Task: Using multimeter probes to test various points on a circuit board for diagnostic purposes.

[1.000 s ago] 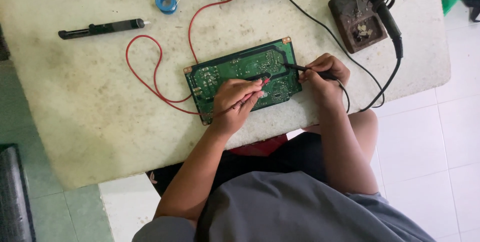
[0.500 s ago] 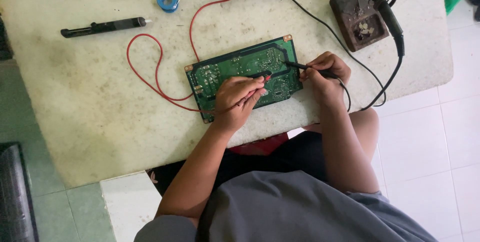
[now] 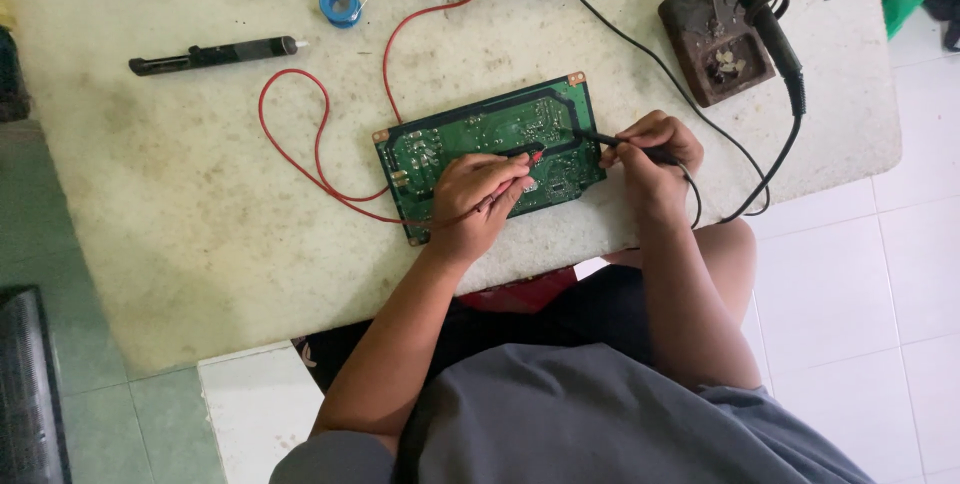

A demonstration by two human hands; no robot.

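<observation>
A green circuit board (image 3: 455,139) lies flat near the front edge of a worn white table (image 3: 180,234). My left hand (image 3: 475,199) rests on the board's lower middle and grips a red test probe (image 3: 522,162), tip touching the board. My right hand (image 3: 650,154) sits at the board's right end, closed on a black test probe (image 3: 592,135) whose tip points left onto the board. A red lead (image 3: 300,159) loops left of the board; a black lead (image 3: 640,49) runs up toward the far edge.
A soldering iron (image 3: 765,9) sits in a coil stand on a brown base (image 3: 715,49) at the far right. A black desoldering pump (image 3: 210,54) and a blue solder spool (image 3: 340,2) lie far left. White floor tiles lie to the right.
Both hands stay on the board with the probes; only tiny shifts of the probe tips and of the camera view.
</observation>
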